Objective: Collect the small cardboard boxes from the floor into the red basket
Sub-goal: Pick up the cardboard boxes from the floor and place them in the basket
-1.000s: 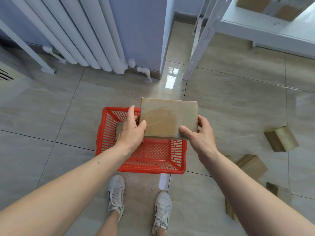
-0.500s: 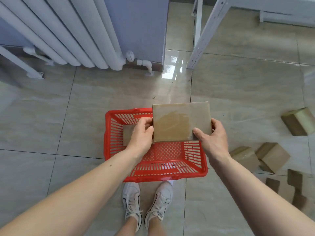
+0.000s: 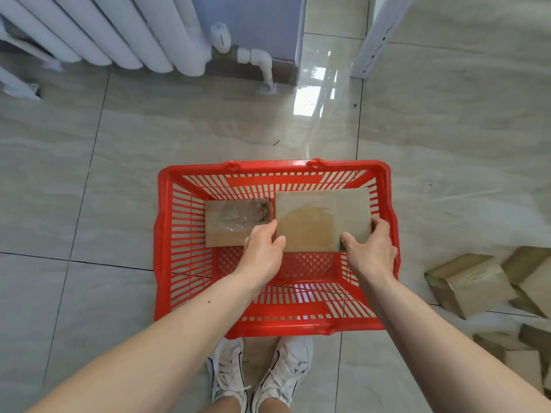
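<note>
A flat cardboard box (image 3: 323, 220) is held level inside the red basket (image 3: 162, 222), over its right half, gripped from both sides. The left hand (image 3: 264, 254) is closed on the box's near-left corner, thumb on top; the right hand (image 3: 371, 254) is closed on its near-right corner, thumb on top, remaining fingers (image 3: 380, 228) wrapped round the right edge. Whether the box is touching the basket bottom cannot be told. A second box (image 3: 235, 223), with clear tape across its top, is lying in the basket's left half, just beside the held one. The basket is set on the tiled floor (image 3: 119, 150), directly ahead of a pair of white sneakers (image 3: 259, 374). More cardboard boxes (image 3: 474, 283) are scattered on the floor right of the basket, well apart from it. A white radiator (image 3: 119, 34) and its pipe (image 3: 262, 64) are seen beyond the basket, to its far left.
</note>
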The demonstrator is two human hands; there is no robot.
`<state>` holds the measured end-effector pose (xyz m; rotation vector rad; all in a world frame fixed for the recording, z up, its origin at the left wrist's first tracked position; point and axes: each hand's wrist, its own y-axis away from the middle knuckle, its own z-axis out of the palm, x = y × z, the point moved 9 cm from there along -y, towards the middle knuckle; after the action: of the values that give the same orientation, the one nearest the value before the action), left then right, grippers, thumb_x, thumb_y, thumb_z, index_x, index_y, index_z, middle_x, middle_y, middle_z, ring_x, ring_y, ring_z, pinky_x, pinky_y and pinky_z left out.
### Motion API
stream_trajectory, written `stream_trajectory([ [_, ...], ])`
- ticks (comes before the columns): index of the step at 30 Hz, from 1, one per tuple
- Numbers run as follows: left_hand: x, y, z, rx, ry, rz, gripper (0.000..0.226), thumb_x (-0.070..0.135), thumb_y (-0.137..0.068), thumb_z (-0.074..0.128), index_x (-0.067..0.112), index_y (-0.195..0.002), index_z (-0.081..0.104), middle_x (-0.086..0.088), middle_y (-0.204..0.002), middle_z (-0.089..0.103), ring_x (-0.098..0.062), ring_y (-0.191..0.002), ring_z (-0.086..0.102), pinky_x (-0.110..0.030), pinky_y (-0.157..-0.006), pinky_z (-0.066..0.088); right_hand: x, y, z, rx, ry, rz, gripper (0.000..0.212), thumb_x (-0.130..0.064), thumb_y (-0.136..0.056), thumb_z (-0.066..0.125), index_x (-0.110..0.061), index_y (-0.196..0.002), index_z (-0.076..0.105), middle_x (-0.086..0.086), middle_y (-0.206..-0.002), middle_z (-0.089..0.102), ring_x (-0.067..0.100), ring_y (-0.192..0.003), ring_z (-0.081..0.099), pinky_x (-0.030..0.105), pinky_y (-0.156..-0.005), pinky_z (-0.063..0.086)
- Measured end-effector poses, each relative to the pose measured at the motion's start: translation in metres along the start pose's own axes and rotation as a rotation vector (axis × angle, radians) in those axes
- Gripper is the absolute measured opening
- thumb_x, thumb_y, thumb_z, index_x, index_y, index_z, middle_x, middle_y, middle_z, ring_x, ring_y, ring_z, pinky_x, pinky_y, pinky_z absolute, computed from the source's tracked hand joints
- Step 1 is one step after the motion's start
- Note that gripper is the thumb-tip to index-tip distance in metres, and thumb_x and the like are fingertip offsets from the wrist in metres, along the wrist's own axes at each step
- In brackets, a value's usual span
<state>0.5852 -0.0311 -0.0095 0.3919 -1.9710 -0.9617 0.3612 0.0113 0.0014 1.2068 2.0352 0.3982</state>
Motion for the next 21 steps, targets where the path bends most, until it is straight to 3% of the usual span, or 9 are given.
stream_trajectory([
  [3, -0.013, -0.026, 0.01, -0.012, 0.0, -0.045, 0.052, 0.022, -0.103, 0.039, 0.013, -0.153, 0.026, 0.002, -0.154, 0.027, -0.016, -0.142, 0.029, -0.037, -0.119, 0.024, 0.006, -0.02, 0.028, -0.039, 0.081, -0.015, 0.069, -0.018, -0.088, 0.071, -0.012, -0.147, 0.036, 0.013, -0.147, 0.043, 0.036, -0.137, 0.039, 0.049, -0.114, 0.034],
  [8, -0.037, -0.069, 0.023, -0.01, -0.068, -0.065, 0.054, 0.028, -0.103, 0.039, 0.012, -0.153, 0.026, 0.0, -0.158, 0.022, -0.019, -0.144, 0.028, -0.036, -0.117, 0.024, 0.02, -0.053, 0.071, -0.093, 0.084, -0.054, 0.082, -0.015, -0.084, 0.076, -0.015, -0.15, 0.028, 0.011, -0.151, 0.04, 0.032, -0.141, 0.038, 0.052, -0.117, 0.035],
  [15, -0.049, -0.101, 0.031, 0.015, -0.166, -0.017, 0.055, 0.033, -0.102, 0.04, 0.012, -0.151, 0.03, -0.001, -0.153, 0.023, -0.02, -0.138, 0.034, -0.033, -0.114, 0.025, 0.039, -0.074, 0.116, -0.199, -0.042, -0.056, 0.075, -0.012, -0.091, 0.067, -0.022, -0.151, 0.024, 0.005, -0.157, 0.03, 0.027, -0.144, 0.035, 0.05, -0.117, 0.035],
  [21, -0.049, -0.097, 0.038, -0.007, -0.244, -0.034, 0.055, 0.034, -0.102, 0.04, 0.013, -0.152, 0.03, -0.006, -0.15, 0.023, -0.023, -0.136, 0.036, -0.034, -0.114, 0.025, 0.038, -0.069, 0.123, -0.264, 0.091, -0.082, 0.069, -0.024, -0.099, 0.054, -0.025, -0.156, 0.016, 0.003, -0.168, -0.005, 0.031, -0.155, 0.003, 0.049, -0.123, 0.011],
])
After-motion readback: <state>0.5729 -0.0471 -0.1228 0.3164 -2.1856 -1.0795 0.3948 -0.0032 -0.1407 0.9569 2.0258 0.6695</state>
